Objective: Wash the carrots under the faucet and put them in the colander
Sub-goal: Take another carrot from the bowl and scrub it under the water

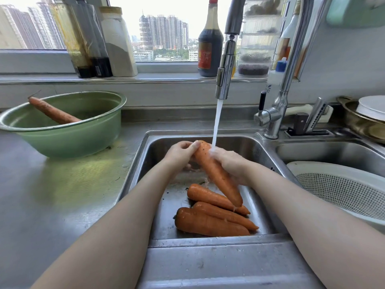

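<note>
Holding carrot [216,174] under faucet [224,80] stream; left hand [180,157] and right hand [231,163] grip it.

Wet carrot [216,174] tilted under running faucet [224,80]; 3 carrots [208,222] lie below; white colander [341,188] right.

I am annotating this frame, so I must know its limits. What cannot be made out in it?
Head view: the colander is cut off by the right edge.
Head view: the green bowl hides the lower end of the leaning carrot.
Head view: the held carrot and the water hide the fingertips of the right hand.
</note>
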The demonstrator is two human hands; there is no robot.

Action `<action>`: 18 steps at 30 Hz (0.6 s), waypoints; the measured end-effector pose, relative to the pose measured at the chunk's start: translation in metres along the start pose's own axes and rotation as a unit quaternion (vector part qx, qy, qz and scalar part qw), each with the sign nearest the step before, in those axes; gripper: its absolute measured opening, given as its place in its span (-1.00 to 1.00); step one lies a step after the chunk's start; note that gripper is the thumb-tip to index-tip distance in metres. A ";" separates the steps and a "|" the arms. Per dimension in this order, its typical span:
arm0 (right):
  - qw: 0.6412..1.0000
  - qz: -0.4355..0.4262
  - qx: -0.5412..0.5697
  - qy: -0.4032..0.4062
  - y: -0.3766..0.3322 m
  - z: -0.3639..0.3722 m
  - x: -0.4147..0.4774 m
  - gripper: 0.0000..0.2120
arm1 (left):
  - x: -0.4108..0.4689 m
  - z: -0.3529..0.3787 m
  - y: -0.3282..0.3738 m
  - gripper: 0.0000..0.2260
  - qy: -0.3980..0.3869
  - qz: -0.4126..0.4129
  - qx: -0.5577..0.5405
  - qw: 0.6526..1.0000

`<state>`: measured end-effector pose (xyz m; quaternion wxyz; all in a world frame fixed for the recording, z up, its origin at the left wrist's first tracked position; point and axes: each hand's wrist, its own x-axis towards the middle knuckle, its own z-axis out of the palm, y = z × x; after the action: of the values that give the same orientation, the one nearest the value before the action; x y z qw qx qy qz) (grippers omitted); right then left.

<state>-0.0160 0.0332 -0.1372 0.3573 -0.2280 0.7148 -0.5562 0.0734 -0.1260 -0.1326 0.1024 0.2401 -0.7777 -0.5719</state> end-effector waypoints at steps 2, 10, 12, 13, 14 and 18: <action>0.999 0.007 0.006 -0.042 0.001 -0.009 0.001 -0.66 | 0.002 -0.002 -0.001 -0.64 0.002 0.011 0.023 1.000; 0.999 0.003 -0.043 -0.015 0.004 -0.008 0.002 -0.72 | 0.010 -0.008 -0.013 -0.55 -0.069 0.007 0.020 0.997; 0.998 0.014 -0.053 -0.001 0.004 -0.006 0.005 -0.70 | 0.011 -0.008 -0.015 -0.54 -0.069 0.005 0.020 0.997; 0.998 0.022 -0.056 -0.001 0.005 -0.005 0.005 -0.69 | 0.011 -0.008 -0.016 -0.54 -0.072 0.008 0.020 0.997; 0.998 0.031 -0.055 -0.004 0.004 -0.005 0.006 -0.69 | 0.011 -0.008 -0.016 -0.55 -0.074 0.012 0.019 0.997; 0.998 0.062 -0.010 -0.027 0.008 -0.013 0.005 -0.63 | 0.013 -0.003 -0.015 -0.64 -0.073 0.013 0.002 0.997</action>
<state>-0.0289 0.0396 -0.1442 0.4084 -0.2017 0.7232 -0.5191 0.0670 -0.1385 -0.1470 0.0524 0.1873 -0.7872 -0.5853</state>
